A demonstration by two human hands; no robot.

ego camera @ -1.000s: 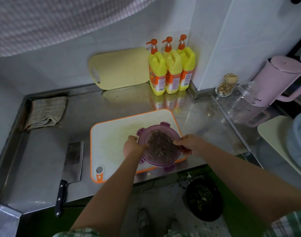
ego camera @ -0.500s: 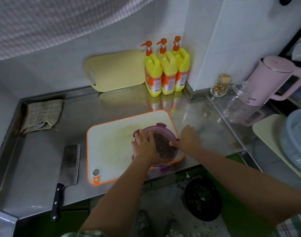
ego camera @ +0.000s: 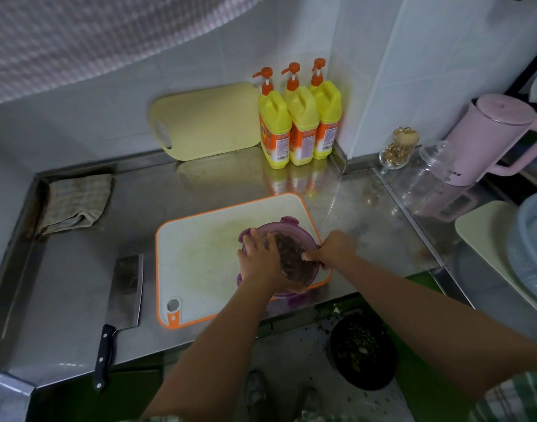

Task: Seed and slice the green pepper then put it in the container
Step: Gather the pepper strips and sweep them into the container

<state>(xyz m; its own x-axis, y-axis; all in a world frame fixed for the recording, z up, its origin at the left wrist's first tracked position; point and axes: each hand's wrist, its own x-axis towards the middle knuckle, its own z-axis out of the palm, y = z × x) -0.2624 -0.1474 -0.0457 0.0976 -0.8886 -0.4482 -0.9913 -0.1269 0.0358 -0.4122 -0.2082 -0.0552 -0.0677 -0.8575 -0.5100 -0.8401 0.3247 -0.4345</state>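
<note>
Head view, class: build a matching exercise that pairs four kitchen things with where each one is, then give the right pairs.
1 cleaver
2 folded cloth
3 yellow board
4 lidded container

A leaning against the back wall
B on the white board
C flat on the counter, just left of the white board
D at the counter's far left edge

Pairs: 1-C, 2-D, 3-A, 4-B

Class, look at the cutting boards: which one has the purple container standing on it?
The white board with the orange rim, lying flat on the counter, carries the container; the yellow board leans against the wall.
</note>
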